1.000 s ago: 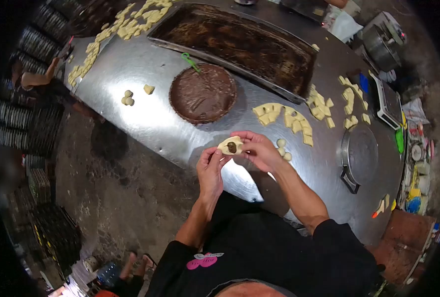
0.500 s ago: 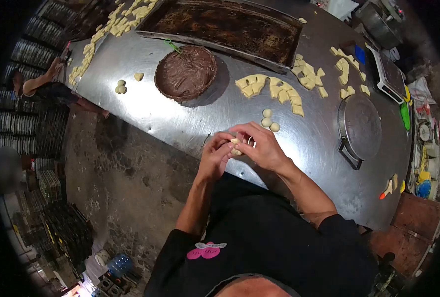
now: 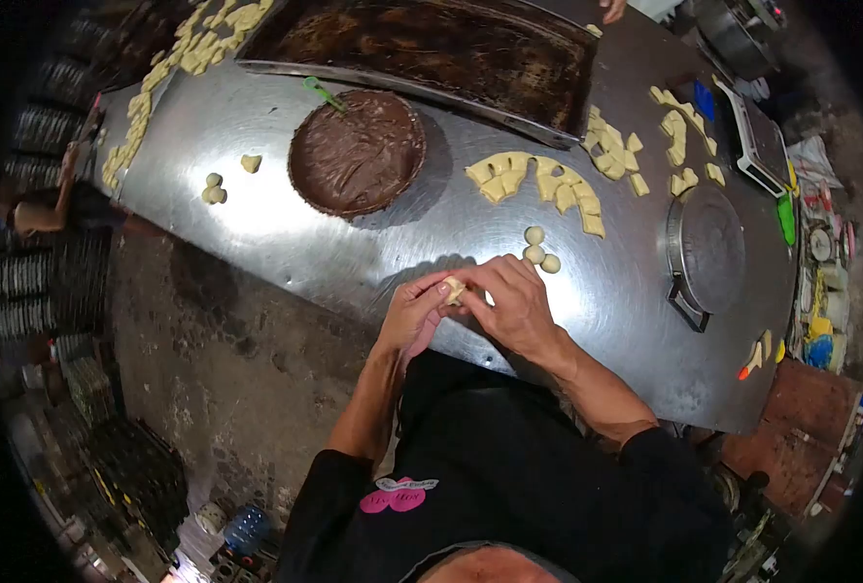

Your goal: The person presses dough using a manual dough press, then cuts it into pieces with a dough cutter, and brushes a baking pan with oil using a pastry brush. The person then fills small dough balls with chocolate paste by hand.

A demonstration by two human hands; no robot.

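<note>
A small pale piece of dough (image 3: 453, 290) is pinched between my two hands just above the near edge of the metal table (image 3: 354, 255). My left hand (image 3: 415, 313) is closed on its left side, the thumb pressed against it. From the right, the fingers of my right hand (image 3: 511, 306) close on the same piece and partly cover it. Several round dough balls (image 3: 535, 256) sit just beyond my right hand. Farther back lie curved strips of cut dough (image 3: 501, 177). A round bowl of brown chocolate-like paste (image 3: 354, 151) stands beyond my left hand, with a green-handled utensil (image 3: 323, 92) in it.
A large dark baking tray (image 3: 422, 53) spans the back of the table. On the right stand a round lidded pan (image 3: 708, 248) and a scale (image 3: 757, 141). More dough pieces (image 3: 611, 146) lie around. Another person (image 3: 48, 209) is at the far left; someone's hand (image 3: 613, 10) shows at the top.
My fingers have shifted around the dough, and my right hand has turned more over it. The view has moved slightly. Another person's hand has appeared at the top edge.
</note>
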